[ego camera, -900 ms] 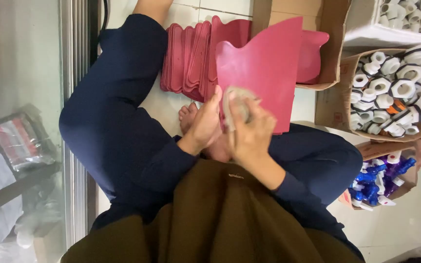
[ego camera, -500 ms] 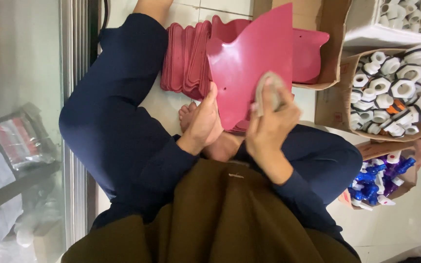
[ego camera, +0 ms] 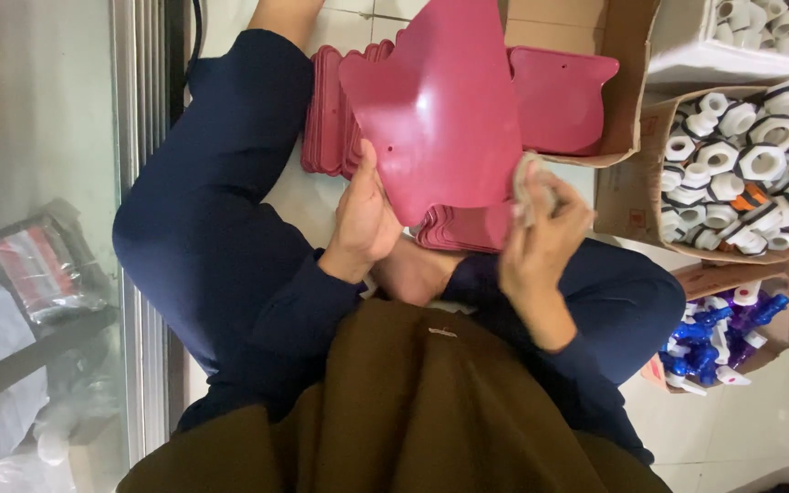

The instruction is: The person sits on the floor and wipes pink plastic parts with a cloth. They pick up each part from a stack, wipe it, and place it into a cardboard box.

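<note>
Tiled floor, boxes at right. Left hand (ego camera: 365, 217) grips a red panel (ego camera: 445, 110) at centre; right hand (ego camera: 545, 239) presses a cloth (ego camera: 528, 187) to its edge. Wiping underway; a red stack (ego camera: 331, 114) behind.

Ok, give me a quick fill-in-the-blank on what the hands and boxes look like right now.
1. The left hand grips the edge of a ____ plastic panel.
2. The right hand presses a crumpled ____ against the panel's lower edge.
3. The cardboard box at right holds mostly ____ threaded fittings.
4. More pink panels stand in a stack on the ____.

Missing words: pink; cloth; white; floor
</note>
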